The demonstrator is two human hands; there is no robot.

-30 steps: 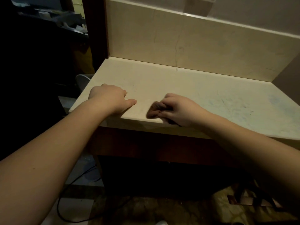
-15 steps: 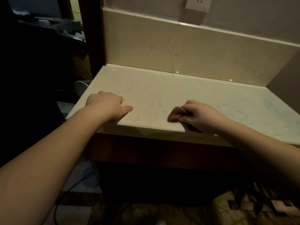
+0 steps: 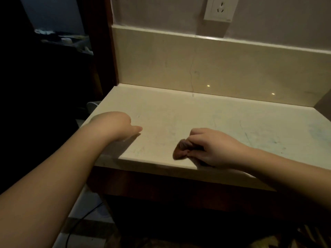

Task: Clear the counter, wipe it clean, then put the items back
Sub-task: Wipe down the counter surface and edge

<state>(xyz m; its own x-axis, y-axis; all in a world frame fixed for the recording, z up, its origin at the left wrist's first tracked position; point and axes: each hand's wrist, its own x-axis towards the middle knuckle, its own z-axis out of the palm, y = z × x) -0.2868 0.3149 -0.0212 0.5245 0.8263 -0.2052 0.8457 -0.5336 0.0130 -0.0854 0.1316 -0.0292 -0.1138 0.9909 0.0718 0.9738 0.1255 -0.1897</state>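
Note:
A pale stone counter (image 3: 197, 119) with faint bluish streaks fills the middle of the head view. My right hand (image 3: 213, 147) grips a small bunched brown cloth (image 3: 182, 149) and presses it on the counter close to the front edge. My left hand (image 3: 116, 126) rests on the counter's front left corner, fingers curled under and the thumb pointing right; nothing shows in it. The two hands are about a hand's width apart.
A stone backsplash (image 3: 215, 68) rises behind the counter, with a white wall socket (image 3: 221, 8) above it. A dark wooden post (image 3: 100, 51) borders the left side. Beyond it lies a dim room with a cluttered shelf (image 3: 62, 40). A cable (image 3: 80, 222) runs on the floor below.
My right hand has slid the cloth first right, then a little back left along the front edge. The view has tilted up, bringing the socket into sight. My left hand stays put.

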